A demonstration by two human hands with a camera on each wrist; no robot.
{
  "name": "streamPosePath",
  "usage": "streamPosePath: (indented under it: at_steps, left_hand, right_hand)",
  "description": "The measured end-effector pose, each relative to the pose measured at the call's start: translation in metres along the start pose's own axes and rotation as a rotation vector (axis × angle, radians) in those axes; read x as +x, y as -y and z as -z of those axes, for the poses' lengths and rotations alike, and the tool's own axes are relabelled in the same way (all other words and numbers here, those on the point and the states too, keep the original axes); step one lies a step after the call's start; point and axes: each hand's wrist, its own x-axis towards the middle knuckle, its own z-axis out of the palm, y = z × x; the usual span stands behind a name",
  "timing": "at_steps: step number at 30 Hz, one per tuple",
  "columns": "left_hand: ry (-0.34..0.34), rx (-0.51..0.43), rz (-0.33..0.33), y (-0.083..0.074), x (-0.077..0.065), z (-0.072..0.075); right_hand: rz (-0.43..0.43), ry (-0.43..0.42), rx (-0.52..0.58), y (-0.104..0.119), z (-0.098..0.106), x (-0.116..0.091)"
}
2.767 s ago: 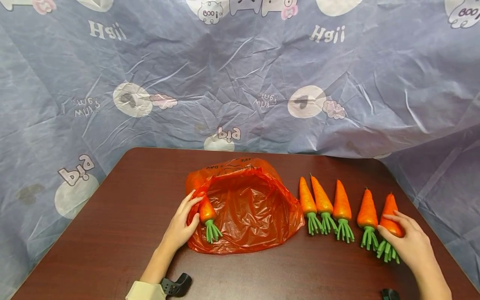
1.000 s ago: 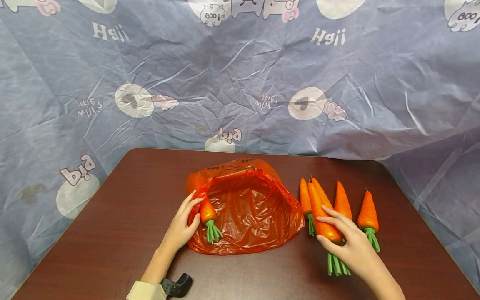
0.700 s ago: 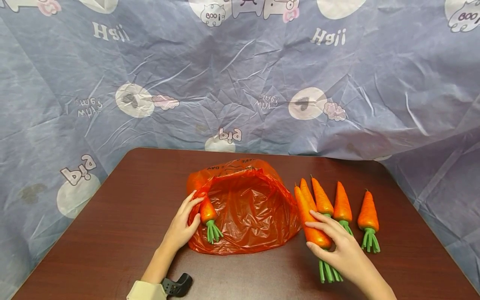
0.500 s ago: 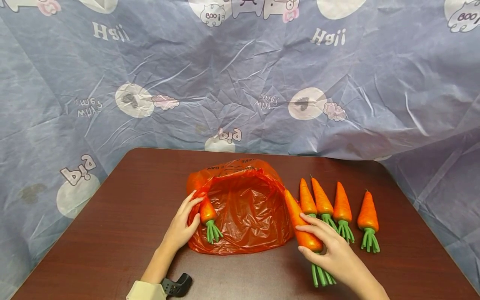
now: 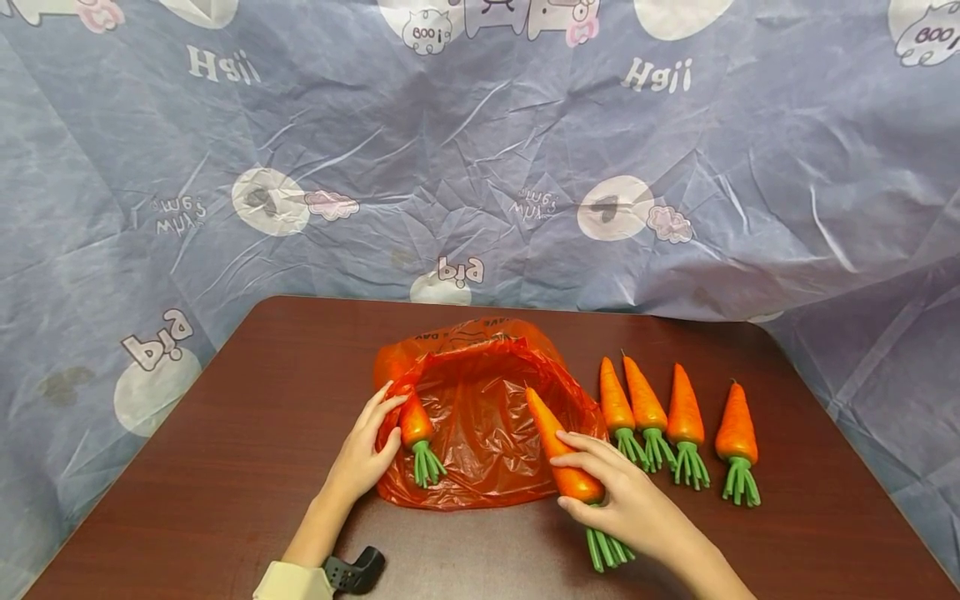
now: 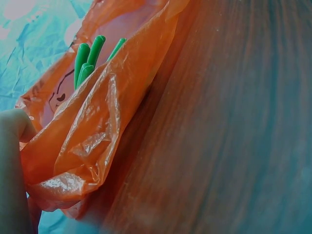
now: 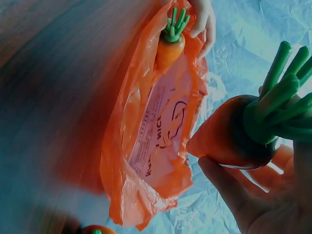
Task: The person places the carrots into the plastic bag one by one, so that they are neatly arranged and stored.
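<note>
A red plastic bag (image 5: 480, 492) lies on its side on the table, its mouth facing the person. The left hand (image 5: 367, 446) holds the left edge of that mouth. Just inside by those fingers is a carrot (image 5: 415, 421), green stalks pointing outward. In the right hand (image 5: 622, 492) another carrot (image 5: 566, 467) is gripped by its thick end. Its tip points at the bag's mouth, over the lower right part. The right wrist view shows this held carrot (image 7: 229, 129) from its stalk end, apart from the bag's inner wall.
To the right of the bag lie several more carrots (image 5: 684, 408), tips pointing away, on the dark wooden table (image 5: 247, 417). The farthest right carrot (image 5: 737, 425) is spaced from the others. Behind the table hangs a blue-grey patterned cloth (image 5: 480, 167). A black band (image 5: 356, 571) is on the left wrist.
The right hand took the rightmost carrot from the row and carried it left, past the other carrots, to the bag's mouth. The left hand stays at the bag's edge.
</note>
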Motion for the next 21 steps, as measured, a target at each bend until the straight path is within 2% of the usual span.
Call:
streamPosePath:
  at_steps: [4,14,21]
  left_hand:
    - [-0.003,-0.008,-0.003,0.000,0.000,0.000]
    - [0.005,-0.013,0.038,-0.001,0.000,0.000]
    - [0.007,-0.018,0.036,0.000,0.000,0.000]
  right_hand:
    - [-0.021,0.049,-0.010,0.001,-0.004,0.008]
    - [-0.073,0.171,0.073,0.004,-0.016,0.032]
    - [-0.084,0.216,0.119,0.008,-0.027,0.052]
